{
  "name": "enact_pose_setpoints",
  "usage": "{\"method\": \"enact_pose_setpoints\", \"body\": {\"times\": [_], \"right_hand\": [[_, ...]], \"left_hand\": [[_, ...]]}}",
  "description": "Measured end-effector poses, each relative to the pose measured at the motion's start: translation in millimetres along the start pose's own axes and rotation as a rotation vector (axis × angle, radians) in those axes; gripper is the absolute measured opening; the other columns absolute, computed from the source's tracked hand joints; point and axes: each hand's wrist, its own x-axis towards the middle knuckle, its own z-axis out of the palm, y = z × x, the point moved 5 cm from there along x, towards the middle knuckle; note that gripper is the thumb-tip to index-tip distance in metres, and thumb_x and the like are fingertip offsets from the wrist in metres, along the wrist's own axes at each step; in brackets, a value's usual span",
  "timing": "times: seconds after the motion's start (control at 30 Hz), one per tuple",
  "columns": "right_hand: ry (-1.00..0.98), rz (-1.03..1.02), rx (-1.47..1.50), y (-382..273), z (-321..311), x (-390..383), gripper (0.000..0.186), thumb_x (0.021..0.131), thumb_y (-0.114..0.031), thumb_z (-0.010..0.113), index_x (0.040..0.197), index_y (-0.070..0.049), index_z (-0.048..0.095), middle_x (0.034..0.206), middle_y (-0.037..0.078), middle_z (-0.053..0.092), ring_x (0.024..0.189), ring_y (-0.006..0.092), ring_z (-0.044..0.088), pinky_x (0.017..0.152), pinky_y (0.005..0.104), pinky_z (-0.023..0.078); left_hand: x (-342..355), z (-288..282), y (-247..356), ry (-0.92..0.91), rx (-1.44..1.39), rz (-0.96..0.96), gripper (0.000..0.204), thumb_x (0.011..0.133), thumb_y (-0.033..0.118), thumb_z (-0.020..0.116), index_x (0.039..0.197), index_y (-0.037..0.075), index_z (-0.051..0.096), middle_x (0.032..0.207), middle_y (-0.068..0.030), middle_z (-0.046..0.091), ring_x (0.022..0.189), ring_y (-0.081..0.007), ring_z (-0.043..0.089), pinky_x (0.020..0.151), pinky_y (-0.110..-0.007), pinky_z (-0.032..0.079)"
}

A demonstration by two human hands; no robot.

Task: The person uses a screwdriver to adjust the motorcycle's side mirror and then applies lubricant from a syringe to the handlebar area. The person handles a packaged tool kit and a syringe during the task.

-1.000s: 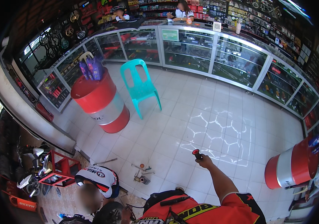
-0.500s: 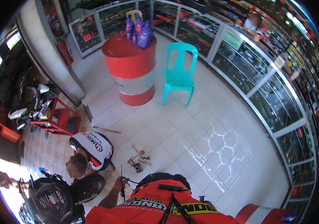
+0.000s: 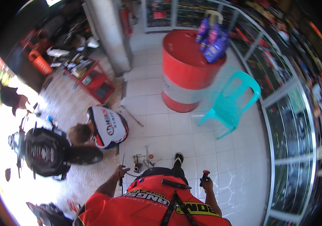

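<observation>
My left hand (image 3: pixel 121 171) is closed around a slender black thing (image 3: pixel 120 181); a thin rod sticks up from it, and a dark cable curves from it towards my body. My right hand (image 3: pixel 207 184), out to the right, is closed on a short red-and-black handle-like thing (image 3: pixel 205 174) whose kind I cannot make out. On the tiles just beyond my left hand lie a small dark box-like part (image 3: pixel 138 166), several small tools and a round orange-brown piece (image 3: pixel 151 156). My dark shoe (image 3: pixel 179 159) shows ahead of me.
At left a person (image 3: pixel 110 127) crouches by the wheel of a black motorcycle (image 3: pixel 44 152). A red tool cart (image 3: pixel 97 83) stands behind. Ahead are a red-and-white drum (image 3: pixel 183 81) bearing purple bottles and a turquoise chair (image 3: pixel 230 103). Glass display cases (image 3: pixel 292 130) line the right. A metal bar (image 3: pixel 132 116) lies on the floor.
My view has swung left, so the drum and chair appear farther right. My right hand with the red-and-black thing has come out into plain view. The left hand still grips the slender black thing.
</observation>
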Motion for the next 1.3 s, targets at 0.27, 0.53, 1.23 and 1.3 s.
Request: {"method": "enact_pose_setpoints", "body": {"times": [0.27, 0.53, 1.23, 1.3], "right_hand": [[-0.148, -0.509, 0.050, -351, -66, 199, 0.041, 0.084, -0.034, 0.081, 0.102, 0.000, 0.066, 0.090, 0.012, 0.071, 0.079, 0.0246, 0.068, 0.075, 0.0381, 0.052], [-0.349, -0.751, 0.364, -649, -87, 263, 0.031, 0.092, -0.028, 0.076, 0.109, -0.006, 0.063, 0.093, 0.003, 0.068, 0.081, 0.0122, 0.063, 0.070, 0.0303, 0.049], [-0.247, -0.698, -0.564, -870, 16, 398, 0.043, 0.084, -0.042, 0.078, 0.088, -0.001, 0.070, 0.080, 0.020, 0.072, 0.082, 0.0357, 0.073, 0.074, 0.0459, 0.054], [-0.272, -0.649, -0.580, -880, 14, 400, 0.044, 0.083, -0.043, 0.078, 0.089, 0.000, 0.071, 0.082, 0.021, 0.072, 0.085, 0.0364, 0.072, 0.076, 0.0468, 0.054]], "left_hand": [[-32, 49, 127, 0.068, -0.132, 0.033, 0.089, 0.075, 0.053, 0.085, 0.138, 0.000, 0.053, 0.120, -0.0200, 0.068, 0.106, -0.0284, 0.067, 0.086, -0.038, 0.055], [3, 61, 188, 0.186, -0.140, 0.041, 0.094, 0.075, 0.057, 0.083, 0.140, -0.003, 0.051, 0.120, -0.0234, 0.067, 0.105, -0.0290, 0.068, 0.086, -0.038, 0.055], [133, 16, 243, 0.271, -0.913, -0.222, 0.063, 0.081, 0.033, 0.087, 0.126, 0.006, 0.051, 0.084, -0.0029, 0.061, 0.064, -0.0120, 0.057, 0.049, -0.029, 0.045], [139, 9, 263, 0.326, -1.017, -0.219, 0.074, 0.079, 0.032, 0.088, 0.135, 0.006, 0.048, 0.085, -0.0076, 0.063, 0.051, -0.0121, 0.051, 0.041, -0.029, 0.039]]}}
